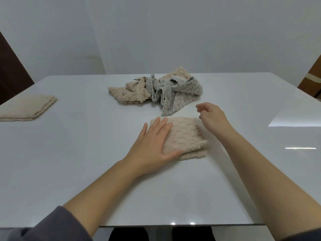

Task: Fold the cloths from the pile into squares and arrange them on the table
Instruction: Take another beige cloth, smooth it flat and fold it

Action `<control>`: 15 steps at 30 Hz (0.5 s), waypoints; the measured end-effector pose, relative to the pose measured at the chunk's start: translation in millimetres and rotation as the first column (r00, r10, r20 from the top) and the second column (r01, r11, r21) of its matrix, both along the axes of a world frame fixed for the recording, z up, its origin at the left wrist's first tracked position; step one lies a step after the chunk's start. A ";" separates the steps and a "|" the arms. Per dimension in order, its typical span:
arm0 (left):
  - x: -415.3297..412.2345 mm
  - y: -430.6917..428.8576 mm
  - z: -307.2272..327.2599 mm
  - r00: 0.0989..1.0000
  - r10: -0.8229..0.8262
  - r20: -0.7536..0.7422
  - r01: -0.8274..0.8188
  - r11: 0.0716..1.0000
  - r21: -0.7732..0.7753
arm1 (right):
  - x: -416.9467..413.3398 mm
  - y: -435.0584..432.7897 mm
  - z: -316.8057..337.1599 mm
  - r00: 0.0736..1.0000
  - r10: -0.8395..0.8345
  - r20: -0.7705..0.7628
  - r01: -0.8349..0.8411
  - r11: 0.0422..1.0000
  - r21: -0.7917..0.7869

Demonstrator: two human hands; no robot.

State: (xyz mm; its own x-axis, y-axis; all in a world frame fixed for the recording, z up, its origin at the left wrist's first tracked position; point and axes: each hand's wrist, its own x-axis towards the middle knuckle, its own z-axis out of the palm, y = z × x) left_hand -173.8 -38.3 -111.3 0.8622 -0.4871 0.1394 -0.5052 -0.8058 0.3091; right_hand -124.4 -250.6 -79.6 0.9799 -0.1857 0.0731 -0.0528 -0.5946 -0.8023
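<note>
- Head cam looks down on your white table [86, 180], with both forearms reaching in from the near edge.
- Your left hand [152, 145] lies flat, fingers straight and a bit spread, pressing on the left part of the folded beige cloth [187, 134]. The thumb rests along its near edge.
- That cloth sits about mid-table, right in front of you. It's folded into a rough square, with a lower layer peeking out at the near right corner.
- Your right hand [212, 117] is at the cloth's far right corner, fingers loosely curled, nothing in it. Can't tell if it's touching the cloth or just above it.
- Behind the folded cloth, near it but apart, is the pile [156, 89]: crumpled beige and grey cloths all tangled up, with one grey end trailing toward the folded one.
- Way over at the left edge there's a stack of folded beige cloths [26, 108], lying flat with edges lined up, partly cut off by the frame.
- A grey sleeve [52, 223] covers your left arm at the bottom left.
</note>
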 end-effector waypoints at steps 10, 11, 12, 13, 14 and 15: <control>3.5 -9.7 -4.6 0.985 -0.067 0.156 0.083 0.992 -0.100 | 1.5 -5.4 -4.2 0.987 -0.043 -0.156 0.086 0.955 0.285; 5.0 -5.4 -4.9 0.980 -0.085 0.177 0.104 0.990 -0.098 | 0.6 -6.3 -4.0 0.988 -0.034 -0.149 0.074 0.959 0.273; 6.2 -0.3 -5.0 0.974 -0.117 0.196 0.135 0.988 -0.078 | -0.3 -7.0 -3.7 0.990 -0.020 -0.141 0.057 0.964 0.261; 7.1 5.4 -5.1 0.965 -0.156 0.212 0.170 0.984 -0.050 | -1.3 -7.5 -3.5 0.991 -0.005 -0.135 0.039 0.966 0.255; 7.9 11.6 -5.2 0.956 -0.191 0.221 0.201 0.979 -0.026 | -2.4 -7.3 -3.2 0.991 0.015 -0.130 0.019 0.966 0.257; 8.9 18.1 -5.2 0.949 -0.219 0.228 0.227 0.974 -0.008 | -3.7 -7.0 -3.2 0.991 0.040 -0.126 -0.005 0.964 0.265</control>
State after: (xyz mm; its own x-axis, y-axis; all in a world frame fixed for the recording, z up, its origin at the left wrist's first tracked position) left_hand -165.0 -20.2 -116.6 0.6768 -0.6548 0.3364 -0.7301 -0.6557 0.1924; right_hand -128.1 -257.5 -82.8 0.9819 -0.1589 -0.1032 -0.1556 -0.3651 -0.9179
